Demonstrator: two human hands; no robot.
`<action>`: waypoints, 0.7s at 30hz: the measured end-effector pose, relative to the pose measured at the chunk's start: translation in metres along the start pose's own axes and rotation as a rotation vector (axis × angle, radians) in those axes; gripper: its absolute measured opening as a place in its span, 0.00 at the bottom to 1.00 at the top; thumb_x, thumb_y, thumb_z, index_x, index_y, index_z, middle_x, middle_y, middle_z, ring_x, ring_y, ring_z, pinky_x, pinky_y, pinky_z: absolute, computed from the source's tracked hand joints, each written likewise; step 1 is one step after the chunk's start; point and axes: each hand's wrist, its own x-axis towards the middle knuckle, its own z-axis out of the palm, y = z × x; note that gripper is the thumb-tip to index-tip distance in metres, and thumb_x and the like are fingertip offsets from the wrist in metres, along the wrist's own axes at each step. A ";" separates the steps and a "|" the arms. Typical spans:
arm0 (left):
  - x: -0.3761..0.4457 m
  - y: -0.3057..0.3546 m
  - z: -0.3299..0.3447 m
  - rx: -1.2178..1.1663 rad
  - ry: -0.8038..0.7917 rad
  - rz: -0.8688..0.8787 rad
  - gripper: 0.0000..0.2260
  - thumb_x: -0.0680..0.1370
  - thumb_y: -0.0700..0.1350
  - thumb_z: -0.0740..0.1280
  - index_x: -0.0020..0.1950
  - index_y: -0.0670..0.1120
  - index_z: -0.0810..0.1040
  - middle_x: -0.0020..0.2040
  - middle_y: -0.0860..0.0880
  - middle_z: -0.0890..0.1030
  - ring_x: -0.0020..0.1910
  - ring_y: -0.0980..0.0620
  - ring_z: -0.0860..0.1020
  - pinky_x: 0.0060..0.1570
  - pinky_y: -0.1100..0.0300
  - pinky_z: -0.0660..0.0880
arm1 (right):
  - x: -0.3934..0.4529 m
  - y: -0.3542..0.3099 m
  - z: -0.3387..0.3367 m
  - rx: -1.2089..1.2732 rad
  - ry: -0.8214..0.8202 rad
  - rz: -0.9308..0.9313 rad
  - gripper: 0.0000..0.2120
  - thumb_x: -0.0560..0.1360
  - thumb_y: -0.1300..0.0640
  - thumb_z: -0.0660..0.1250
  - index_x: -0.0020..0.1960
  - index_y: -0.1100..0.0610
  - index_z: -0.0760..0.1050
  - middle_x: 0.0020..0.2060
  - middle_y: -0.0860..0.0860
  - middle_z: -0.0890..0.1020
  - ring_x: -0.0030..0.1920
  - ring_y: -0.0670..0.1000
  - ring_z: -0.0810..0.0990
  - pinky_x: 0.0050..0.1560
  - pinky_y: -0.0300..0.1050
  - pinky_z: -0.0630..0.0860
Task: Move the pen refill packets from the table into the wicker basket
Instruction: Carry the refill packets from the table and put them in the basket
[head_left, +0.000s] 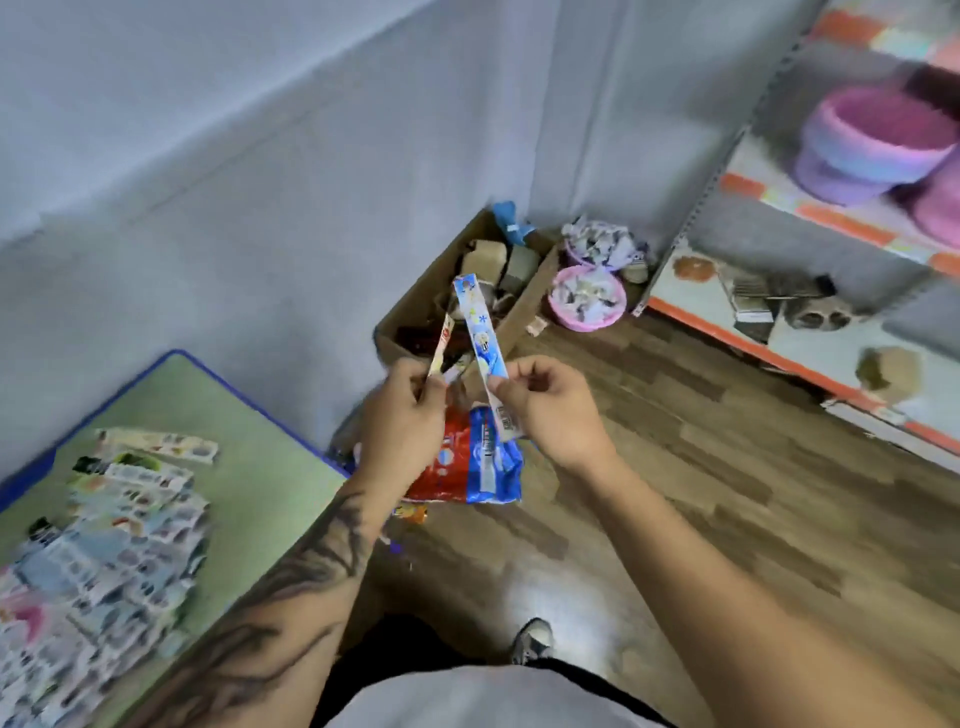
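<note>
Many packets: a loose heap of pen refill packets (124, 525) lies on the table, far left; overlapping, most blurred; print not readable
Table (260, 441): green top with blue edge; only its corner is in view
Left hand (402, 415): fingers curled, pinching a narrow packet (440, 345) by its lower end; that packet is seen nearly edge-on and tilts up to the right; forearm bears dark tattoo work
Blue packet (480, 332): long strip with cartoon print, leaning up to the left; its lower end carries a barcode
Right hand (545, 405): thumb and fingers pinch the blue packet low down, just above the barcode; the two hands are close, not touching
Floor bag (467, 467): red and blue plastic, under the hands, on wood-look flooring
Cardboard box (452, 296): open, behind the hands, against the wall; holds mixed items
Pink tub (587, 304): right of the box, filled with small wrapped pieces
Shelving (779, 332): far right; purple woven baskets (872, 140) on an upper shelf
Wicker basket: cannot tell which, if any, is the target
</note>
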 end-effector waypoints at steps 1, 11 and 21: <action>0.000 0.023 0.024 -0.045 -0.034 0.011 0.07 0.83 0.52 0.64 0.49 0.50 0.74 0.41 0.52 0.81 0.45 0.46 0.80 0.43 0.52 0.72 | 0.004 -0.003 -0.029 0.024 0.042 0.004 0.06 0.78 0.62 0.73 0.43 0.59 0.78 0.30 0.48 0.77 0.31 0.47 0.74 0.33 0.41 0.73; 0.045 0.204 0.229 -0.419 -0.513 -0.248 0.11 0.80 0.57 0.69 0.46 0.50 0.79 0.27 0.55 0.69 0.23 0.57 0.62 0.24 0.65 0.56 | 0.077 -0.010 -0.241 0.269 0.367 0.029 0.04 0.80 0.62 0.70 0.46 0.58 0.80 0.36 0.56 0.80 0.32 0.49 0.72 0.35 0.43 0.71; 0.196 0.373 0.387 -0.800 -0.946 -0.379 0.06 0.81 0.48 0.67 0.53 0.46 0.79 0.27 0.52 0.64 0.19 0.58 0.61 0.20 0.68 0.57 | 0.250 -0.105 -0.401 0.544 0.262 -0.062 0.03 0.83 0.66 0.63 0.56 0.61 0.72 0.43 0.67 0.83 0.39 0.63 0.83 0.43 0.60 0.83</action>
